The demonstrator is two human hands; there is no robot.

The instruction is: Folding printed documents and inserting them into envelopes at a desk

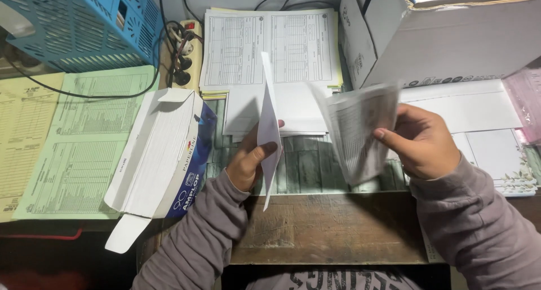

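My left hand (251, 160) pinches a white envelope (269, 126) held on edge, upright over the desk's middle. My right hand (420, 141) grips a folded printed form (358, 129), blurred by motion, a short way right of the envelope. The two papers are apart. Both arms wear grey sleeves. Behind the hands lies a stack of printed white forms (270, 48).
An open box of white envelopes (160, 155) lies left of my left hand. Green and yellow forms (79, 138) cover the far left. A blue vented device (84, 22) and power strip (186, 56) sit at the back left, a grey carton (439, 36) at the back right.
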